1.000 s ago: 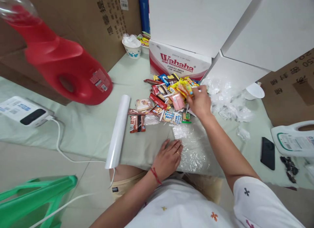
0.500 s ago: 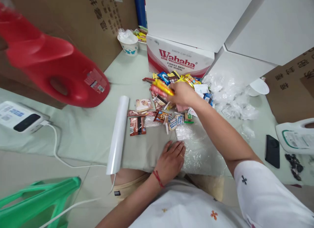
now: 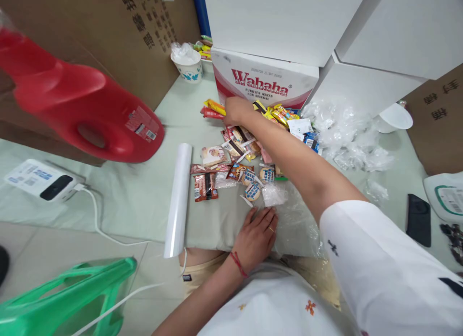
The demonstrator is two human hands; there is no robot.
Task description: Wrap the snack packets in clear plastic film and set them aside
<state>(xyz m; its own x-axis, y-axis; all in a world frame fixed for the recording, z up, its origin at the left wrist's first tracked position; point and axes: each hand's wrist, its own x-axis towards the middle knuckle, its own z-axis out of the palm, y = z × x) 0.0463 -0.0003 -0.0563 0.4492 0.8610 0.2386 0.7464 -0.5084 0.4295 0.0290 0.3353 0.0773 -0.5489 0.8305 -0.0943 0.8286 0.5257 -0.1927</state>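
My right hand (image 3: pixel 238 110) is closed around a yellow snack packet (image 3: pixel 215 106) and a red snack packet (image 3: pixel 212 114), whose ends stick out to its left. It is just in front of the Wahaha box (image 3: pixel 265 77), its fingertips hidden from view. Below my right forearm lies a loose pile of small wrapped snacks, among them a brown biscuit packet (image 3: pixel 206 187), a cream packet (image 3: pixel 214 156) and blue-and-white packets (image 3: pixel 252 191). My left hand (image 3: pixel 256 233) rests flat near the table edge, fingers stretched out, holding nothing.
A white tube-shaped lamp (image 3: pixel 178 201) lies left of the snacks. Further left are a large red jug (image 3: pixel 119 102) and a white device (image 3: pixel 45 180) with a cable. Crumpled clear plastic (image 3: pixel 336 128), a white bowl (image 3: pixel 394 119) and a phone (image 3: pixel 418 220) are on the right. A paper cup (image 3: pixel 186 65) stands behind.
My right hand has moved left and away from me with the yellow and red packets, toward the left front of the Wahaha box. My left hand stays flat on the table. The view has shifted slightly.
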